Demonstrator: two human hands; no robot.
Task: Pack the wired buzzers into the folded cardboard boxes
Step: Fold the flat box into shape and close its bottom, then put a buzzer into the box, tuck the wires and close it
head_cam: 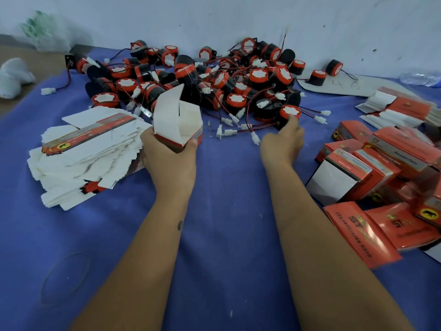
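The person's left hand [167, 151] holds an opened cardboard box [177, 121] upright, its grip curled round the lower part so the mouth faces up and the flaps stand clear, ready to take a buzzer. The right hand [284, 137] reaches to the near edge of the buzzer pile [214, 77] on the blue table [226, 211], fingertips touching one red-and-black buzzer [287, 114]; whether the grip has closed on it cannot be told. The flat box blanks [88, 149] lie stacked just beside the left hand, likely so the next one is easy to pick up, while the packed boxes [381, 168] gather on the right, well apart from the unpacked stock, so finished work does not mix with it
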